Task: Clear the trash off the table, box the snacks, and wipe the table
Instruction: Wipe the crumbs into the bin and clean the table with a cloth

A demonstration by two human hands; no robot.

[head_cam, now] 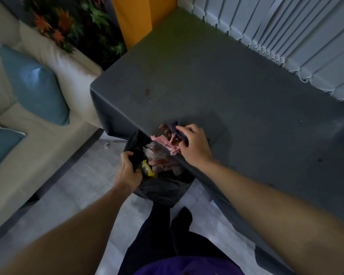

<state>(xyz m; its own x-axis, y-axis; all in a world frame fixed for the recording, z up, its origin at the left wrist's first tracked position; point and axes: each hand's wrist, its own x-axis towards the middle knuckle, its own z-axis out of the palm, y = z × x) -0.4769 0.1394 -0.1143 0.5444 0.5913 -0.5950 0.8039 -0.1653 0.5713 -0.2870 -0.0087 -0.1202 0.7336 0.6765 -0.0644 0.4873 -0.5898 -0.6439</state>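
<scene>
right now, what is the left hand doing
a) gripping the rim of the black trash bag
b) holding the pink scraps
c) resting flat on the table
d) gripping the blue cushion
a: the left hand grips the rim of the black trash bag just below the table edge, while the right hand holds a dark cloth by the pink scraps.

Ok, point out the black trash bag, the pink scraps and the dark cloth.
black trash bag point(159, 192), head view, its front wall.
pink scraps point(164, 142), head view, middle of the pile.
dark cloth point(173, 126), head view, its exposed far corner.
</scene>
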